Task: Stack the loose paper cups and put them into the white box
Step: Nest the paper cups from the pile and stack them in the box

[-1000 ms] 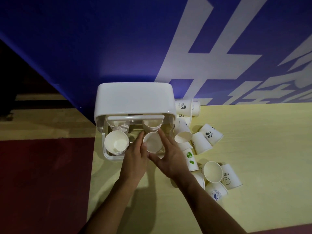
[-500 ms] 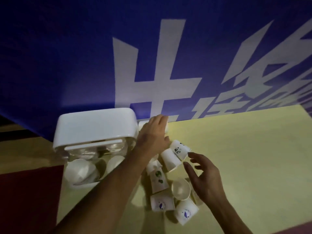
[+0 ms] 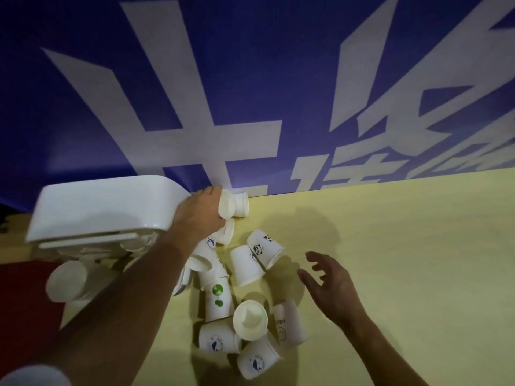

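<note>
room: yellow table (image 3: 404,246) is wide open on the right, blue wall (image 3: 250,79) runs along its back edge | left hand (image 3: 200,215) curls round a cup (image 3: 237,207) lying sideways against that wall | right hand (image 3: 331,282) has fingers spread, hovering just right of the loose cups (image 3: 245,263), holding nothing | white box (image 3: 106,210) at far left, stacked cups (image 3: 68,284) inside, too blurry to count

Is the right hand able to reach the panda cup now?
Probably yes: the right hand is open and empty, beside the panda cup, with only bare table between them.
</note>
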`<state>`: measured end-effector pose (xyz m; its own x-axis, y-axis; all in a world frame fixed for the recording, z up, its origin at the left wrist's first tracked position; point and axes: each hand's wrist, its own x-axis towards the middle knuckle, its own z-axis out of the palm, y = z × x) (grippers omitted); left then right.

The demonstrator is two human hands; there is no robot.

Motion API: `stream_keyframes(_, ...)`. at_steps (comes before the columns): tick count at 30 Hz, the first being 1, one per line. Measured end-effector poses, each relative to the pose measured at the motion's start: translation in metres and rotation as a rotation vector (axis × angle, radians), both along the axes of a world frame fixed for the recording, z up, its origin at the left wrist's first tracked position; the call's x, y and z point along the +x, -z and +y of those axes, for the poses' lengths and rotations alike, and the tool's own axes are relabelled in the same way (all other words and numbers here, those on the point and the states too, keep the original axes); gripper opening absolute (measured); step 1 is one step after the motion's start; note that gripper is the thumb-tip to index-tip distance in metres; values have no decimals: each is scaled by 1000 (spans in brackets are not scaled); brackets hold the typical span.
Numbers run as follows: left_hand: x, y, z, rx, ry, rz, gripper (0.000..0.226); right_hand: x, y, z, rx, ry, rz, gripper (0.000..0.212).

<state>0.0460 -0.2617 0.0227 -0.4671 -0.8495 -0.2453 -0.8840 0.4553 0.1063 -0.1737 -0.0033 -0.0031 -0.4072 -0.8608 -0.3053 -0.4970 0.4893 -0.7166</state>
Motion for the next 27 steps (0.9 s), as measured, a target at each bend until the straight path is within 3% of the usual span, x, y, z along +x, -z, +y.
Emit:
stream_keyframes(6,1,-60,81,122,-322,666,84,18,17,-45,167,-106,-43,108)
stream_keyframes(12,21,-54,141,214,-429,895,72,41,57,-67,232,-91,29,106)
stream_keyframes(16,25,-59,141,209,-439,963,69,39,41,-66,54,27,-91,79)
stream_keyframes(22,43,-66,138,190,-460,1016,79,24,-12,-67,-137,16,-75,93)
stream_keyframes(27,75,-64,149,224,-496,1110,78,42,-74,-65,-276,8,-134,66)
